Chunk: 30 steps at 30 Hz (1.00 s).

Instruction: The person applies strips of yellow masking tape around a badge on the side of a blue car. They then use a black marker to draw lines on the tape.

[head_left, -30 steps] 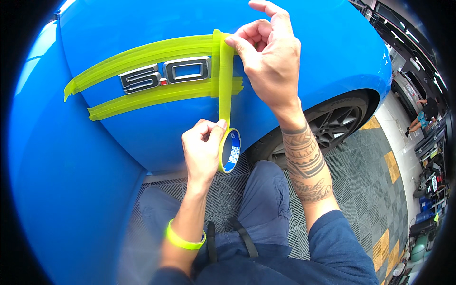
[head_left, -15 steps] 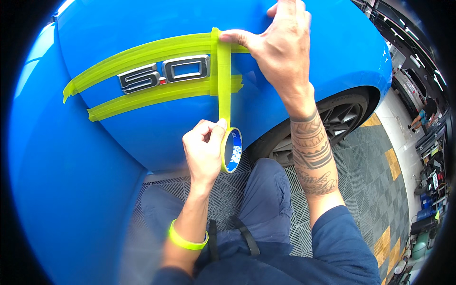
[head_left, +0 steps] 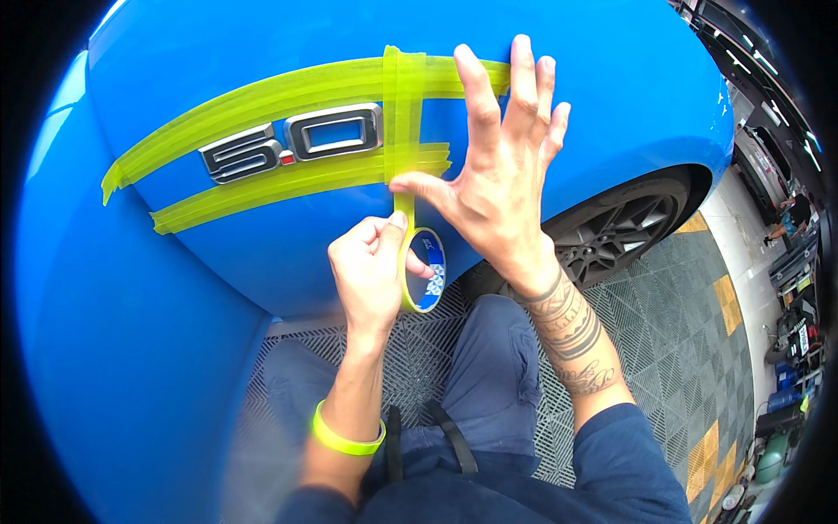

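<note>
Tape roll (head_left: 434, 286), yellow-green with a blue core, sits near the blue car panel (head_left: 288, 249), below and to the right of the metal badge (head_left: 298, 140). It is in the left hand (head_left: 367, 266), whose thumb and bent forefinger pinch the strip (head_left: 412, 118) near where it leaves the roll. The right hand (head_left: 502, 183) is splayed and grips nothing, its thumb laid at the strip beside the lower tape band (head_left: 262, 191). Done well, this wants the free length taut and straight, and even thumb pressure downward so that no air stays beneath. Whether the tape under the thumb sticks firmly, I cannot tell. The right hand covers some panel, the left's curled fingers partly hide one another, and clutter (head_left: 790, 375) at the right rim is hard to make out.
</note>
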Each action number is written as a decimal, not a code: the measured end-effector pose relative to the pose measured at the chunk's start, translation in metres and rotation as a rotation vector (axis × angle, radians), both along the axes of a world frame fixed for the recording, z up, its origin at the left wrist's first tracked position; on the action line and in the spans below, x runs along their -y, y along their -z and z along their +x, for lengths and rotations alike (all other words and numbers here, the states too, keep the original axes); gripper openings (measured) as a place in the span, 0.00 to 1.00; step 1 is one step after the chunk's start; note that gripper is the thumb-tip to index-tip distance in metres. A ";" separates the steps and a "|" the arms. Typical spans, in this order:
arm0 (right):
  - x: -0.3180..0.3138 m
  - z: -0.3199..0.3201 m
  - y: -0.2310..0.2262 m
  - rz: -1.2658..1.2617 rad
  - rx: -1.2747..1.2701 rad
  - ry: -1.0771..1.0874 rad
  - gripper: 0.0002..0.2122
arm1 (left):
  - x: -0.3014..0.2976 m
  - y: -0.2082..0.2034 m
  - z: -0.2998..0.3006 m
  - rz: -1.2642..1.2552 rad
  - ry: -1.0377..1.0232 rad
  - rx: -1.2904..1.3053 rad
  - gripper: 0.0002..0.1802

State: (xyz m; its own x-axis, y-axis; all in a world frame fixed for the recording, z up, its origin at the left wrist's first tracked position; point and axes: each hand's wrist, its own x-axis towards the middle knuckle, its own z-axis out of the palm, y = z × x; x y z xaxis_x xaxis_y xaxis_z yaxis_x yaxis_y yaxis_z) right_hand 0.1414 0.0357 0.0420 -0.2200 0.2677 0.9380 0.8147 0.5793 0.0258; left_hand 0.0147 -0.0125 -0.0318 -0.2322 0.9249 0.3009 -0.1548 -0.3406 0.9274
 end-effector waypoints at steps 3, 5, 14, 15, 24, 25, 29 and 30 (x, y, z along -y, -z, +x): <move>-0.003 0.000 0.009 -0.036 -0.004 -0.023 0.55 | -0.001 0.002 0.000 0.016 0.048 0.107 0.16; 0.001 0.000 0.007 -0.063 -0.009 -0.028 0.55 | -0.002 0.001 -0.002 -0.040 0.096 0.130 0.17; 0.000 -0.003 0.002 0.067 0.122 -0.018 0.56 | 0.038 0.080 0.082 -0.592 1.035 0.325 0.11; -0.001 -0.001 0.006 0.059 0.116 -0.020 0.56 | 0.046 0.068 0.079 -0.561 0.940 0.271 0.11; 0.045 -0.008 0.017 -0.563 -0.280 -0.816 0.06 | 0.073 0.006 -0.033 0.263 -0.196 -0.422 0.06; 0.050 -0.013 0.018 -0.804 -0.287 -0.899 0.06 | 0.075 0.004 -0.038 0.319 -0.263 -0.481 0.06; 0.055 -0.045 0.025 -0.876 -0.289 -1.069 0.03 | 0.083 0.007 -0.055 0.291 -0.365 -0.469 0.07; 0.054 -0.051 0.025 -0.819 -0.288 -1.076 0.02 | 0.088 0.004 -0.059 0.189 -0.254 -0.397 0.16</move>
State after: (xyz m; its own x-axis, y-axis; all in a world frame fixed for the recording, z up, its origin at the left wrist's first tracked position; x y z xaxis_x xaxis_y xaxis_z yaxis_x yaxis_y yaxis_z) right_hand 0.0904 -0.0180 0.0174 -0.4953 0.5829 0.6441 -0.1209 0.6880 -0.7156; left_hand -0.0440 -0.1003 -0.0361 -0.2765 0.7750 0.5683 0.3064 -0.4894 0.8165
